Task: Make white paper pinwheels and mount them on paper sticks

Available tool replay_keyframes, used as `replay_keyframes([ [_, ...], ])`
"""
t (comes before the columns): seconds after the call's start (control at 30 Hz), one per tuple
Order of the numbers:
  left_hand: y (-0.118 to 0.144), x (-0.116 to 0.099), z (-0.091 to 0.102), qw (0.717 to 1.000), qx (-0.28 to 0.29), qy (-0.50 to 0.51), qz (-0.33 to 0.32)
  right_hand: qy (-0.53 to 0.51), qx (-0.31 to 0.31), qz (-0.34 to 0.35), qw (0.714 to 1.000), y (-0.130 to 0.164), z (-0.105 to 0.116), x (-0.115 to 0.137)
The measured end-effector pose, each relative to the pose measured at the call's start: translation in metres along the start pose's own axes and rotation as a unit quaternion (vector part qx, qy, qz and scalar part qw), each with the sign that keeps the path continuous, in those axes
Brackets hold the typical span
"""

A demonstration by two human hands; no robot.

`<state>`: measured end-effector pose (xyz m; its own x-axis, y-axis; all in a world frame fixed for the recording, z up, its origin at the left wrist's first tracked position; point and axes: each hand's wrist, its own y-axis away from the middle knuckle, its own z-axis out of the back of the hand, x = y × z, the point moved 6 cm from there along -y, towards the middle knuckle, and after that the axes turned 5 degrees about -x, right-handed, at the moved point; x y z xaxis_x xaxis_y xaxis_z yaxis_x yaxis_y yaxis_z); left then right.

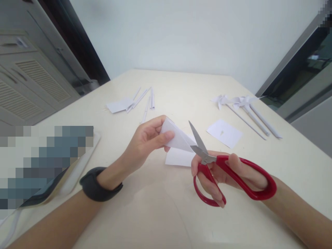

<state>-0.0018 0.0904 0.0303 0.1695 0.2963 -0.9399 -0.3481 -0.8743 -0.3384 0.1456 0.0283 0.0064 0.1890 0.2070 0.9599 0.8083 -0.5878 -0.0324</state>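
Between the thumb and fingers of my left hand [147, 140] is a folded piece of white paper [177, 136], held up over the table. My right hand [220, 178] grips red-handled scissors [207, 157], fingers through both loops. The blades are spread apart, and their lower blade lies at the paper's right-hand corner. Whether the blade touches the paper I cannot tell. Beneath the folded piece, a flat white sheet [178, 158] rests on the table, partly hidden by the paper and my right hand.
White paper pinwheels [242, 102] on rolled sticks lie at the right. Nearer is a square sheet [225, 133] with a small mark. Rolled paper sticks [150, 100] and a paper piece [119, 104] lie at the back left. A pixelated object covers the left side of the table [186, 86].
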Motion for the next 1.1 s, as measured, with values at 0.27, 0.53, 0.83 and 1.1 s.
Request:
replay_keyframes([
  [0.27,-0.003,-0.002,0.002,1.0,0.003,-0.016,0.016,0.034,-0.012,-0.023,0.999,0.01,0.008,-0.005],
  [0.53,-0.002,0.006,0.003,0.998,0.014,-0.036,0.042,0.009,-0.011,-0.021,1.0,0.001,0.0,-0.002],
  [0.83,-0.002,0.003,0.005,0.998,0.032,-0.049,0.035,-0.04,-0.028,-0.003,0.999,0.0,0.001,-0.003],
  [1.1,-0.003,0.004,0.007,0.997,0.036,-0.065,0.026,-0.051,-0.036,-0.01,0.998,0.0,-0.001,-0.002],
])
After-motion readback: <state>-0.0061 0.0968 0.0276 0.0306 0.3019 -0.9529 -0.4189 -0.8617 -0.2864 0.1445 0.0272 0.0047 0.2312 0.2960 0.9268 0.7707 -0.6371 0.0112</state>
